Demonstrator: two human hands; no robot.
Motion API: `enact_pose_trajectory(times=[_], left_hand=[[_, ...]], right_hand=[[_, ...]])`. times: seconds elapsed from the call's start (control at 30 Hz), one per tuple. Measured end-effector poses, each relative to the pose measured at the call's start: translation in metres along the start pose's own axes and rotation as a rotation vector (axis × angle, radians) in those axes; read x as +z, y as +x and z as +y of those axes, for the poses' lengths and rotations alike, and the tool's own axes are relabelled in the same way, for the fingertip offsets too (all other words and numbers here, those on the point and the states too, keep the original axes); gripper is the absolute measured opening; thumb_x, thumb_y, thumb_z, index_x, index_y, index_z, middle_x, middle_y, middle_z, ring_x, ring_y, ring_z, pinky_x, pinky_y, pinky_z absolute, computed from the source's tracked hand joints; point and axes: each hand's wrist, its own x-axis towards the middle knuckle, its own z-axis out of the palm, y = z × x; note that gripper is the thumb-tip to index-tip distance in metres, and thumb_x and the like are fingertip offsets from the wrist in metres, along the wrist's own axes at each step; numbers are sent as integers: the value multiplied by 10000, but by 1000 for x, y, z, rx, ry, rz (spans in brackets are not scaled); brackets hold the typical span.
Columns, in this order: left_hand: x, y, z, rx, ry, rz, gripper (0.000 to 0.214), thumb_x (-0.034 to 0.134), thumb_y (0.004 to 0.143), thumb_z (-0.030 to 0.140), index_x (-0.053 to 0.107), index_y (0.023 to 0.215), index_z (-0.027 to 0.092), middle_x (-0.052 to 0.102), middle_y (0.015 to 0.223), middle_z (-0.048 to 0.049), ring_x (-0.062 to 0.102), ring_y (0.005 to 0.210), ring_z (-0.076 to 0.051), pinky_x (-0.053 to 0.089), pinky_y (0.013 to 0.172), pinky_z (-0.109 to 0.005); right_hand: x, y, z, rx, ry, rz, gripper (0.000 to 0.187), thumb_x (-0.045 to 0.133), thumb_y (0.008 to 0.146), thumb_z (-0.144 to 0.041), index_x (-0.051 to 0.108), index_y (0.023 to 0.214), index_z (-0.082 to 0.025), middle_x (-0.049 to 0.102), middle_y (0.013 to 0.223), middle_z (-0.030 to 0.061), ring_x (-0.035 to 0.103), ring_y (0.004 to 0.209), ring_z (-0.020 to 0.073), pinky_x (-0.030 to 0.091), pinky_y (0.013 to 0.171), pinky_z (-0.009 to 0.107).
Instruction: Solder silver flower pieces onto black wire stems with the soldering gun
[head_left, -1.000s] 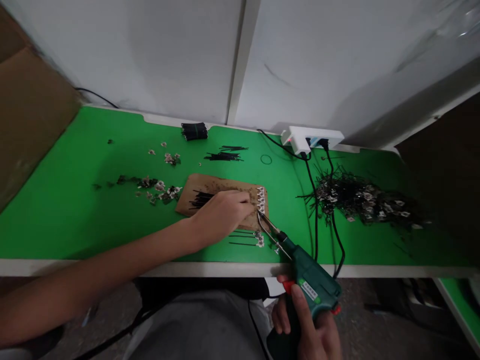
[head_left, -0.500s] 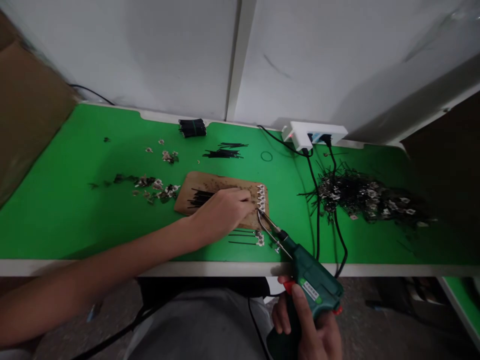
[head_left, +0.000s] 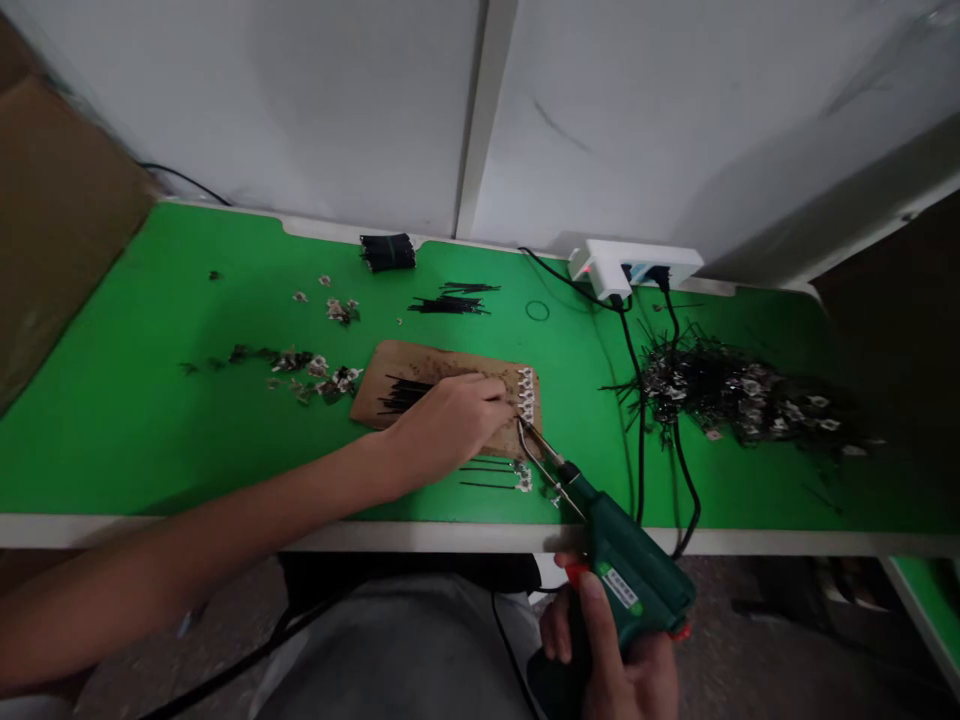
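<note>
My right hand point(head_left: 611, 640) is wrapped round the grip of a green soldering gun point(head_left: 637, 560) with a red trigger. Its tip meets the lower end of a row of small metal terminals point(head_left: 526, 392) on the right edge of a brown board point(head_left: 367, 405). A thin curved tube runs beside the tip. Over the board, my left hand point(head_left: 469, 415) is closed in a pinch close to that tip; what its fingertips hold is too small to make out. Black wires point(head_left: 405, 393) lie on the board, partly under this hand. Below the board are several wires with terminals point(head_left: 523, 478) at their ends.
Loose terminals point(head_left: 319, 370) are scattered at left. A banded wire bundle point(head_left: 388, 252) and loose wires point(head_left: 450, 303) lie behind the board, beside a rubber band point(head_left: 537, 311). A power strip point(head_left: 637, 265) with trailing cords stands behind a pile of wired terminals point(head_left: 735, 390) at right.
The view has shifted very slightly. Both hands and the soldering gun keep nearly the same places against the board.
</note>
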Motion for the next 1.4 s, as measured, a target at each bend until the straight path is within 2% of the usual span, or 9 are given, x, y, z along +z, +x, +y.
enact_pose_trajectory(times=[0.23,0.37,0.5,0.67,1.0,1.1,1.2,1.3,1.4], left_hand=[[3,-1,-1,-5,-16,22,227,508,1005,149,721,927,141,675,911,-51,627,850,-178,503,776,-283],[4,-2,-1,7,-14,36,222,498,1008,142,711,947,135,666,924,-56,607,877,-187,487,821,-301],[3,-6,3,9,23,37,180,526,997,152,698,943,136,663,927,-60,565,886,-202,432,838,-334],[0,-21,13,21,20,62,191,524,1012,217,668,897,165,641,858,-37,519,839,-201,342,778,-349],[-2,-32,20,99,12,43,207,532,1002,218,643,834,170,639,820,-19,520,819,-188,295,787,-369],[-14,-33,13,82,39,88,218,531,1001,238,650,827,178,657,819,-13,541,803,-180,306,778,-371],[-34,-40,-1,-35,166,164,182,533,985,225,691,904,186,703,909,-37,589,864,-201,335,799,-383],[-48,-52,-19,-80,388,132,186,550,961,247,721,915,187,724,917,-69,611,889,-256,349,788,-416],[-52,-59,-30,-32,439,117,204,545,953,205,727,862,203,726,868,-54,621,845,-242,359,783,-420]], right_hand=[[5,-3,20,-148,19,-8,279,694,894,-439,632,922,-168,525,465,-45,467,393,120,365,435,241],[2,-1,21,-235,34,-1,215,655,933,-378,650,970,-167,536,486,-45,476,414,114,368,453,237],[0,8,3,-197,-8,-17,246,687,912,-399,643,969,-164,548,510,-39,478,433,112,366,466,244],[-2,19,-22,-125,-94,-50,293,722,879,-456,600,854,-191,511,494,-54,475,444,106,374,482,242],[-3,20,-26,-57,-215,-65,385,741,841,-531,562,760,-199,496,483,-50,472,444,112,374,473,249],[-3,18,-33,-36,-198,-67,405,745,845,-517,506,716,-217,484,490,-58,465,444,105,375,470,244],[-5,18,-37,-22,-174,-109,373,750,846,-507,530,765,-216,498,516,-59,467,453,105,385,463,242],[-5,19,-39,-10,-171,-118,361,760,839,-500,547,787,-213,511,533,-54,472,463,107,395,465,244],[-4,19,-41,-21,-221,-94,351,751,844,-505,576,818,-202,499,516,-57,473,463,108,391,473,242]])
